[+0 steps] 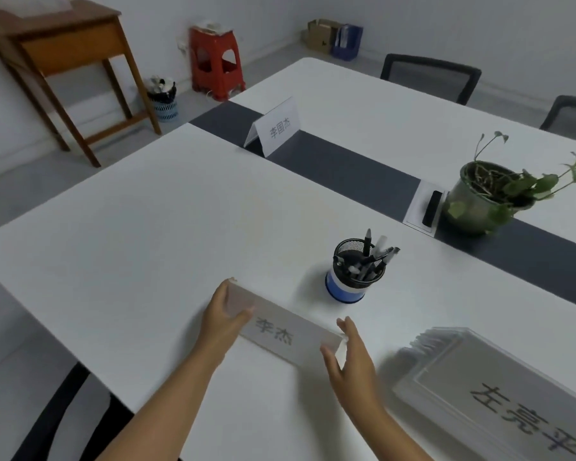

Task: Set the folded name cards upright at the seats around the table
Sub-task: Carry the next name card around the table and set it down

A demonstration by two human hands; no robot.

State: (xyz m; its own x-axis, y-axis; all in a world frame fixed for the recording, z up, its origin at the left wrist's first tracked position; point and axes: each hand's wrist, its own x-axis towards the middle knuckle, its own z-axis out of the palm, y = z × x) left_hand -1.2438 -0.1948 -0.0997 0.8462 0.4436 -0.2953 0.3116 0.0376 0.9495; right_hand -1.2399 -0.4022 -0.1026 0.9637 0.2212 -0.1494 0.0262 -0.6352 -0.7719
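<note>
Head view, items as they are lying around your grip.

1. Name card (281, 331): standing upright on the white table (140, 207) near its front edge, printed face toward you, characters blurred.
2. Left hand (225, 319): you are pinching the card's left end, thumb lying across the printed face and fingers reaching behind the top edge.
3. Right hand (351, 357): you are holding it at the card's right end with fingers straight and slightly spread; the fingertips are sitting at the card's corner, and whether they are touching it you cannot tell from this view.
4. Stack of name cards (492, 390): lying flat just to the right of your right hand, the top card showing large dark characters.
5. Mesh pen cup (358, 274): standing just beyond the held card, black mesh above a blue base, holding several pens.
6. Second name card (276, 128): standing upright far beyond your grip, on the dark centre strip (346, 171) of the table.
7. Potted plant (492, 194): sitting beyond and right of the grip, on the same strip, beside a white cable hatch (424, 206).
8. Two dark chairs (429, 76): standing at the far side of the table.
9. Beyond and left of the grip, on the floor: wooden side table (64, 51), red plastic stool (217, 61), small blue waste basket (163, 101).
</note>
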